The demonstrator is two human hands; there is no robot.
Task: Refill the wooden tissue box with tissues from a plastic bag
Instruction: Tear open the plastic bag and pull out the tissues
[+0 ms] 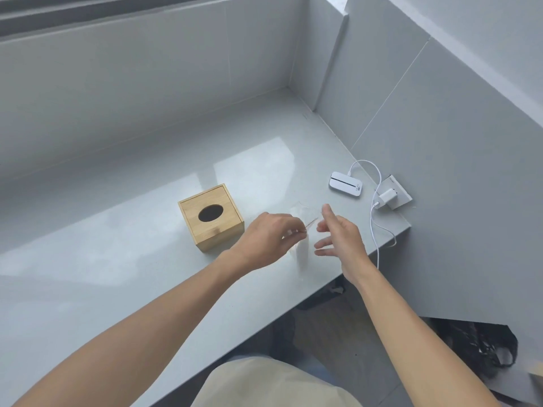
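Head view
Tabletop [123, 259]: pale grey and glossy, set into a tiled corner; its near edge runs diagonally past the person's lap.
Wooden tissue box [211, 217]: a light wood cube standing upright on the tabletop, left of both hands; the lid is on, and the dark oval opening in the top shows no tissue.
Plastic bag [302, 248]: clear and hard to make out, held up between the two hands just right of the box; a pale white mass shows in its lower part, blurred, above the tabletop.
Left hand [264, 239]: reaches in from the lower left, knuckles up; its grip is closed in a pinch, fingertips drawn together on the upper edge of the bag.
Right hand [340, 236]: reaches in from the lower right, just beside the bag; the grip is spread wide, fingers fanned toward the plastic, and whether any fingertip touches the bag cannot be told.
White device [346, 184]: small, flat, with a dark stripe, lying near the far right of the tabletop, well apart from the box.
Cable [379, 230]: white, looping from the device to the charger and trailing down over the tabletop edge.
Charger [387, 198]: white plug seated in a wall socket [401, 192] beside the device.
Black bag [482, 348]: dark, crumpled, on the floor at lower right.
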